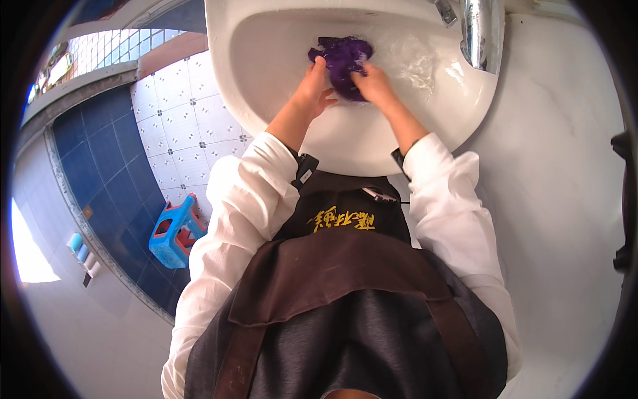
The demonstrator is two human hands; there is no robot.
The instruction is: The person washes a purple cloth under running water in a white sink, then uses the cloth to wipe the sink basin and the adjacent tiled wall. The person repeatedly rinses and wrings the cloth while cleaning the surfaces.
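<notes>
A wet purple cloth (344, 60) lies bunched in the white ceramic washbasin (344, 142), with water around it. My left hand (314, 92) is at the cloth's left side, thumb against it and some fingers spread below; whether it grips the cloth cannot be told. On the right side, my right hand (373, 86) has its fingertips closed on the cloth's lower right part. Rippling water (418, 62) shows to the right of the cloth. Above the basin's right rim is a chrome faucet (476, 40).
Left of the basin is a white patterned tile floor (174, 109). A blue and red plastic stool (172, 244) stands by dark blue tiles (112, 164). A white marbled surface (553, 174) lies at the right. The basin's front rim is close to my dark apron (294, 279).
</notes>
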